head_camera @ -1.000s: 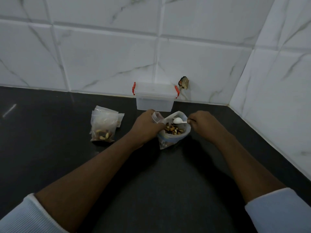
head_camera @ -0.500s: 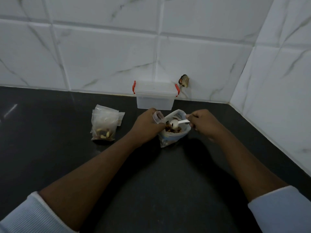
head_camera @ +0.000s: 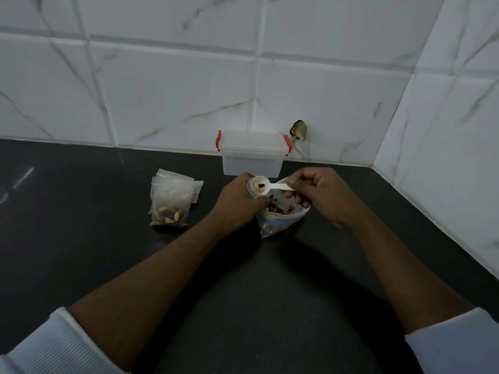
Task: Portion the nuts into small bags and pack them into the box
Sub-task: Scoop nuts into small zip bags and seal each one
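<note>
Grips a small clear bag (head_camera: pixel 251 190) in the left hand (head_camera: pixel 237 202), with the fingers curled round its open top. Pinches the handle of a white spoon (head_camera: pixel 272 186) in the right hand (head_camera: pixel 320 194), with the fingers curled in tight. Holds the round end of the spoon, with a few nuts in it, right at the mouth of the small clear bag. Has both hands just over a big open bag of nuts (head_camera: pixel 280 221) that stands on the dark counter (head_camera: pixel 81 252). Shows a pile of filled small bags (head_camera: pixel 172 201) lying on the counter to the left, well apart from the hands. Shows a clear box (head_camera: pixel 252 159) with red clips and its lid on, at the back, against the white tiled wall (head_camera: pixel 162 90), just behind the hands.
</note>
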A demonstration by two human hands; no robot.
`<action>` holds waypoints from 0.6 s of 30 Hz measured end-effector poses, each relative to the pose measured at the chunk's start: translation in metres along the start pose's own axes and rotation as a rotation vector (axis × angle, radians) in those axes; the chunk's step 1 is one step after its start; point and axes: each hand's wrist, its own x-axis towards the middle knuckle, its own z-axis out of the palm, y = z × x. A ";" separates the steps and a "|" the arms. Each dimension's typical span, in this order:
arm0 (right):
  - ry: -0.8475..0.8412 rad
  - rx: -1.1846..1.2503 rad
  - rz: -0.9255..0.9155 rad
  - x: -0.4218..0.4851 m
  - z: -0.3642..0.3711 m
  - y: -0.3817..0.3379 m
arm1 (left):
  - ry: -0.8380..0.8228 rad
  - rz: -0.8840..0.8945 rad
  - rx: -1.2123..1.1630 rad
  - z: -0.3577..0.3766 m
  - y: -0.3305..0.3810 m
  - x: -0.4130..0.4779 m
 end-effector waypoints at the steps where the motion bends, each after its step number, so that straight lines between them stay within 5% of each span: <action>1: -0.022 -0.079 -0.058 -0.001 0.001 -0.001 | 0.013 0.005 -0.009 0.000 0.000 0.000; 5: -0.096 -0.271 -0.194 -0.004 0.000 -0.002 | 0.048 0.017 -0.050 0.000 0.000 -0.001; 12: 0.177 -0.427 -0.290 -0.002 -0.018 0.005 | 0.003 -0.003 -0.031 0.000 0.003 -0.001; 18: -0.064 -0.844 -0.216 0.004 -0.015 0.019 | 0.043 -0.023 -0.018 0.001 0.004 0.000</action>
